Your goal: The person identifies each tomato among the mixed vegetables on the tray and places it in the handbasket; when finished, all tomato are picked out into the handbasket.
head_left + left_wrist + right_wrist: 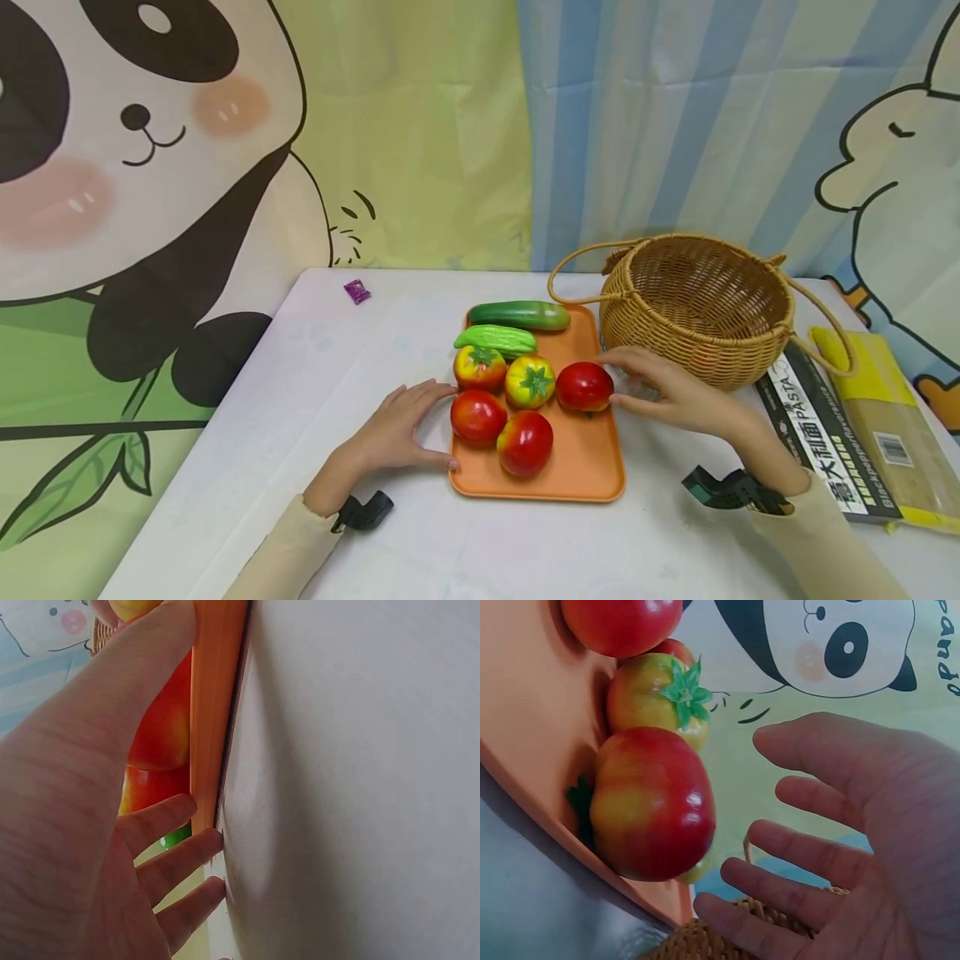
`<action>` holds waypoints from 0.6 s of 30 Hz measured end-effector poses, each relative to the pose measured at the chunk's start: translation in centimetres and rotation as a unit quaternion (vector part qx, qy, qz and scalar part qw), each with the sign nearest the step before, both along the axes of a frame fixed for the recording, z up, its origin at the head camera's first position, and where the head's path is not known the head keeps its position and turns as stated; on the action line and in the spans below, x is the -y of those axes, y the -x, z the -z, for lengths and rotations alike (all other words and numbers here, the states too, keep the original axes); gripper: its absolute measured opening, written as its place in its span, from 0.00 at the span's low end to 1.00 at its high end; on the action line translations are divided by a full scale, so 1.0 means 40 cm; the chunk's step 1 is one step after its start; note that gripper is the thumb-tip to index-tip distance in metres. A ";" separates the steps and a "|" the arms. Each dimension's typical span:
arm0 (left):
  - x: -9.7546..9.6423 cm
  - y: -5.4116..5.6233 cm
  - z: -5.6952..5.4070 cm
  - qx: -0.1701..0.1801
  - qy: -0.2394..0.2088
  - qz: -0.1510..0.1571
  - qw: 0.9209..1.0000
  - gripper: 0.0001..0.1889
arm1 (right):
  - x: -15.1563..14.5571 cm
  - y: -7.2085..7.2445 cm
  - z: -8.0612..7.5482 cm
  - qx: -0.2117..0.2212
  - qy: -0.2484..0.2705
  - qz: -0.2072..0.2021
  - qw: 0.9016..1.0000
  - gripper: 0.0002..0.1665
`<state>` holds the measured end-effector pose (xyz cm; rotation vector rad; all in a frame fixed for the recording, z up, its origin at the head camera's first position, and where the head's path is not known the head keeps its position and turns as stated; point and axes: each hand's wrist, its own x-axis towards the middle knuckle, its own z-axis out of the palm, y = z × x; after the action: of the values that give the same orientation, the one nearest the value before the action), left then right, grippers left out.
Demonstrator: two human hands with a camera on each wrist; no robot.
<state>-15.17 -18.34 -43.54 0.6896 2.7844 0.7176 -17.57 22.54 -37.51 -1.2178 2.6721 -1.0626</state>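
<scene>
My left hand (390, 429) lies along the left edge of an orange tray (581, 467), its thumb and fingertips at the rim. In the left wrist view the fingers are spread and fairly straight. My right hand (675, 396) is beside a glossy red tomato (583, 386) at the tray's right side. The right wrist view shows its fingers loosely spread, with a gap between them and that tomato (656, 810). Several more red and yellow tomatoes (525, 444) sit on the tray. Behind them lie a bumpy light-green bitter melon (495, 338) and a dark-green cucumber (519, 315).
A wicker basket (705, 342) with looped handles stands behind my right hand. A black pasta packet (821, 442) and a yellow-ended packet (892, 417) lie at the right. A small purple wrapper (357, 291) sits at the back left of the white table (315, 358).
</scene>
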 end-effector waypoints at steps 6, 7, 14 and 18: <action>0.000 -0.001 -0.001 0.001 -0.003 0.001 1.000 0.53 | 0.014 0.005 0.019 0.015 -0.003 0.000 1.000 0.26; 0.000 0.000 -0.001 0.000 -0.002 0.001 1.000 0.53 | 0.016 0.006 0.022 0.017 -0.003 0.001 1.000 0.26; 0.001 0.001 0.002 -0.003 -0.001 0.000 1.000 0.53 | 0.029 0.011 0.041 0.039 -0.004 0.012 0.999 0.28; 0.001 0.001 0.006 -0.004 -0.002 0.000 1.000 0.53 | 0.034 0.013 0.057 0.049 -0.010 0.012 0.999 0.29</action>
<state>-15.21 -18.37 -43.76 0.6961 2.7912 0.7232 -18.09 21.18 -39.80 -1.1021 2.6246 -1.0653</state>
